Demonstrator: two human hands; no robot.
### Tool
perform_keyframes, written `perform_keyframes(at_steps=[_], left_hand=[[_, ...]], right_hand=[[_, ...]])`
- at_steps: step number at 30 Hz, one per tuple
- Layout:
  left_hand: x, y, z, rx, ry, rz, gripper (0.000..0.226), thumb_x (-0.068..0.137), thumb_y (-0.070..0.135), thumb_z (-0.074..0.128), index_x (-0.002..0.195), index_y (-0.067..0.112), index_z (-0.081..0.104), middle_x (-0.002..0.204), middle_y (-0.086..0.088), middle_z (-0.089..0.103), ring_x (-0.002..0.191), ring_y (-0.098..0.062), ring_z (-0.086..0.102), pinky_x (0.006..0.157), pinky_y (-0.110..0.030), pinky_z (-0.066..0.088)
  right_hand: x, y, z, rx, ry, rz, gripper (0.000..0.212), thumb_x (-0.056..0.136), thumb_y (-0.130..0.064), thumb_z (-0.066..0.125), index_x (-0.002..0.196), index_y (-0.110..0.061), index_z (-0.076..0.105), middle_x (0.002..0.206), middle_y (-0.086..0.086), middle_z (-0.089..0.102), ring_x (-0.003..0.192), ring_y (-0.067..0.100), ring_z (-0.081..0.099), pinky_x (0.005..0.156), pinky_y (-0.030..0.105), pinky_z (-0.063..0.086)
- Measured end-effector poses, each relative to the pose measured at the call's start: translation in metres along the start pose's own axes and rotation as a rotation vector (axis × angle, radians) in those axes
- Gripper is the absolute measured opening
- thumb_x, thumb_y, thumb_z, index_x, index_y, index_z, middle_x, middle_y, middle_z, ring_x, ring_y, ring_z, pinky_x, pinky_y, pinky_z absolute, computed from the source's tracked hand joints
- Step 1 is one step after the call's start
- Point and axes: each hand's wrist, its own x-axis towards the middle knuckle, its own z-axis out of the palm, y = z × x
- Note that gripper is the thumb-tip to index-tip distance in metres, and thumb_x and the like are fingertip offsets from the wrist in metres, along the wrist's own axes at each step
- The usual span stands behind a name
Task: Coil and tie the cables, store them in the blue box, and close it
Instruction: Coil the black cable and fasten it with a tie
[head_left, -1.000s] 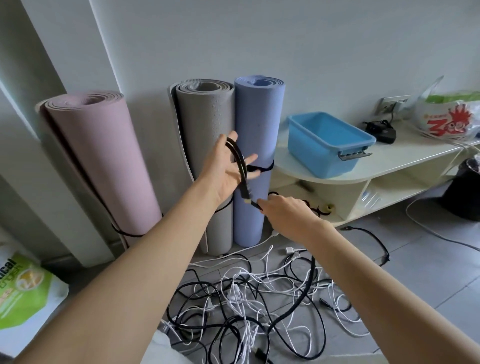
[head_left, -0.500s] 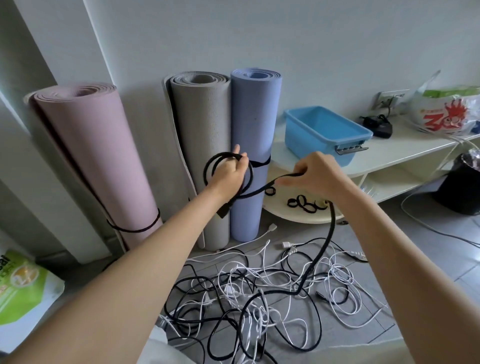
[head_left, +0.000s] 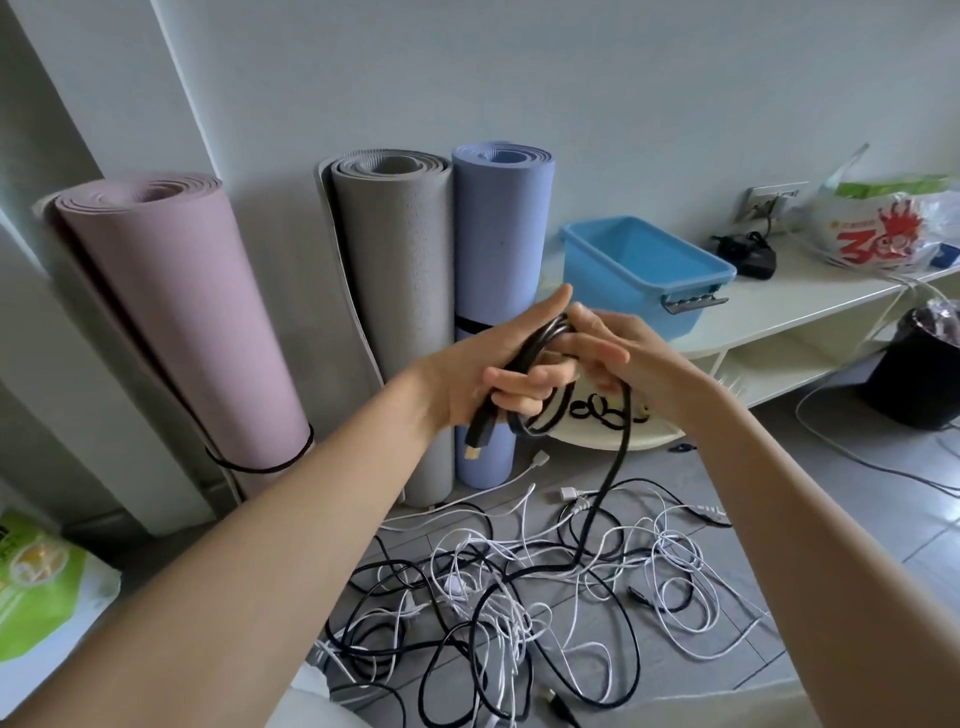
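- Winding the black cable (head_left: 545, 343) into even loops works best if each loop is laid flat on the last, I think.
- Left hand (head_left: 498, 369) grips the loops; right hand (head_left: 618, 353) pinches the cable and feeds it in.
- Blue box (head_left: 644, 275) sits with no lid on a white shelf (head_left: 810, 306).
- Three rolled mats (head_left: 395, 291) lean on the wall.
- More cables (head_left: 519, 597) lie tangled on the grey floor.

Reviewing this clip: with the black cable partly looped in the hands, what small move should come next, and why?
Probably draw up another length and lay one more loop into the left hand. The black cable hangs from the right hand down into the tangle on the floor, so most of it is uncoiled, and the blue box holds nothing visible.
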Motion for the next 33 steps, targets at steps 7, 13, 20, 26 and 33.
perform_keyframes(at_steps=[7, 13, 20, 26, 33], left_hand=[[-0.009, 0.021, -0.006, -0.517, -0.206, 0.268, 0.052, 0.080, 0.015, 0.070, 0.125, -0.003, 0.052, 0.070, -0.009, 0.061, 0.036, -0.007, 0.056, 0.032, -0.015, 0.040], [-0.008, 0.020, -0.005, -0.470, 0.517, 0.590, 0.040, 0.096, 0.021, 0.041, 0.136, 0.017, 0.041, 0.137, 0.004, 0.050, 0.103, -0.023, 0.064, 0.084, -0.039, 0.055], [0.000, -0.012, -0.029, 0.064, 0.894, 0.279, 0.058, 0.096, 0.032, 0.044, 0.148, 0.035, 0.018, 0.153, 0.013, 0.022, 0.110, -0.028, 0.054, 0.084, -0.034, 0.045], [-0.011, -0.021, -0.014, 0.284, 0.519, -0.101, 0.052, 0.099, 0.034, 0.039, 0.144, 0.045, 0.017, 0.105, -0.001, 0.063, 0.090, -0.036, 0.062, 0.091, -0.040, 0.050], [-0.041, -0.005, -0.021, 0.302, 0.533, -0.137, 0.027, 0.092, 0.022, 0.035, 0.090, 0.006, 0.057, 0.041, 0.000, 0.045, 0.034, -0.010, 0.033, 0.044, -0.021, 0.035]], right_hand=[[0.006, 0.013, 0.017, 0.198, 0.126, 0.106, 0.047, 0.093, -0.049, 0.042, 0.075, -0.010, 0.063, 0.058, 0.003, 0.052, 0.042, 0.010, 0.035, 0.044, 0.022, 0.029], [0.008, 0.020, 0.049, -0.083, 0.038, 0.313, 0.037, 0.100, -0.023, 0.036, 0.074, -0.006, 0.055, 0.048, 0.003, 0.055, 0.045, 0.018, 0.050, 0.062, 0.040, 0.052], [0.007, 0.007, 0.052, -0.771, -0.079, -0.107, 0.024, 0.089, -0.022, 0.053, 0.070, -0.008, 0.058, 0.070, 0.011, 0.052, 0.072, 0.033, 0.052, 0.058, 0.029, 0.035], [0.005, 0.007, 0.024, -0.901, -0.045, -0.201, 0.031, 0.070, -0.035, 0.073, 0.056, -0.019, 0.049, 0.063, 0.003, 0.052, 0.066, 0.023, 0.044, 0.063, 0.034, 0.041], [0.004, 0.019, 0.004, -0.474, 0.047, -0.029, 0.059, 0.070, -0.047, 0.075, 0.066, 0.007, 0.052, 0.056, 0.005, 0.032, 0.050, 0.014, 0.025, 0.044, 0.022, 0.021]])
